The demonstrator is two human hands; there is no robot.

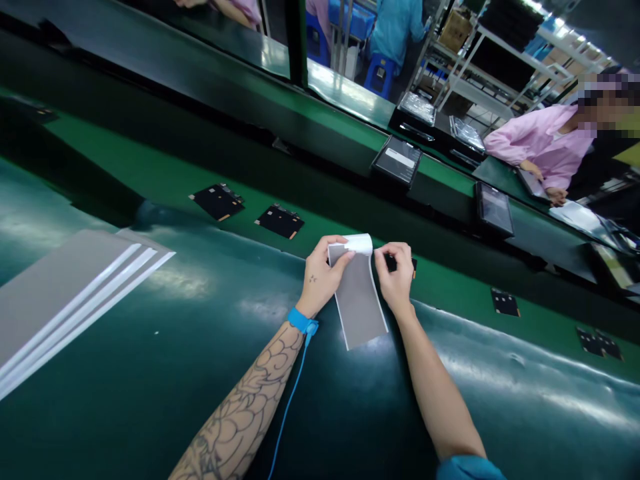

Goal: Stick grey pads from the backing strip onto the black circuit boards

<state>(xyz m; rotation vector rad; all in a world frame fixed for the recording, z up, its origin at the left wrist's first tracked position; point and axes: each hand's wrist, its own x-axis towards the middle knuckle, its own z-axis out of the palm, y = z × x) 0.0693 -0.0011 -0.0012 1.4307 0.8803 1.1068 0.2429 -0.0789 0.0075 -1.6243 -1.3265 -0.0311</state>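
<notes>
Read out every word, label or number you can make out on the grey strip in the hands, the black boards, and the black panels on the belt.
No text can be read. The grey film strip shows none; the white label on the black panel and any marks on the black boards are too small and blurred to read.

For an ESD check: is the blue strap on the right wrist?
No, the blue wrist strap circles the left wrist, not the right.

Overhead lights throw white glare across the green conveyor belt (180, 283). Wide-angle distortion bows the frame's edges, while the upper-left corner falls dark.
</notes>
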